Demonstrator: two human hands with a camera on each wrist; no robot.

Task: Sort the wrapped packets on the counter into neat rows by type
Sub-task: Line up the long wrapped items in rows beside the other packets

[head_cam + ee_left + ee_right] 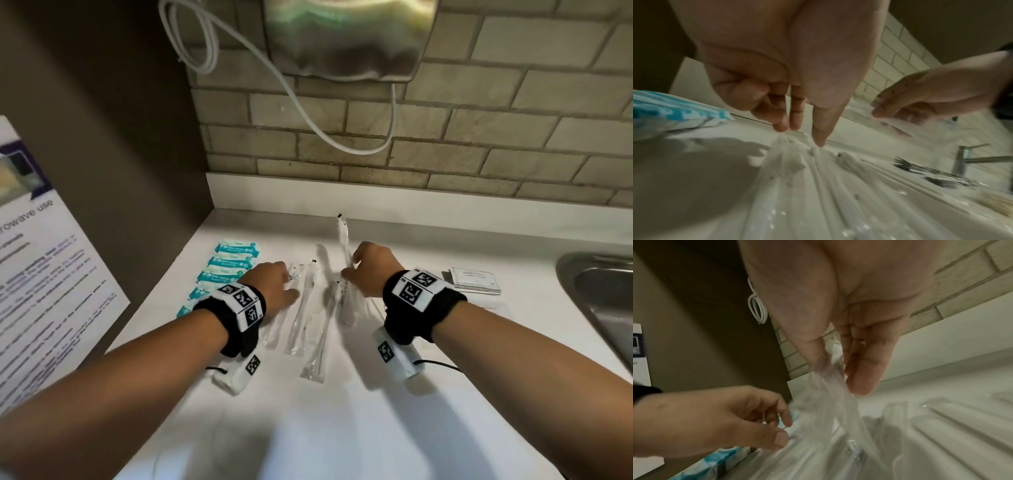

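Observation:
A column of teal packets [233, 262] [674, 113] [715, 464] lies at the left of the white counter [342, 428]. Several long clear wrapped packets [301, 318] [818, 186] [941, 426] lie side by side in the middle. My right hand [347, 270] [830, 369] pinches one clear packet [343, 236] [828, 402] between thumb and fingers, its far end raised off the counter. My left hand [291, 274] [801, 136] points its fingers down, and the tips touch the far ends of the lying clear packets. A small stack of white sachets [474, 281] sits at the right.
A steel sink [596, 291] with a faucet [962, 162] borders the counter on the right. A brick wall runs behind, with a metal box [342, 34] and a hanging white cable [308, 113]. A dark side wall carries a printed notice [41, 274].

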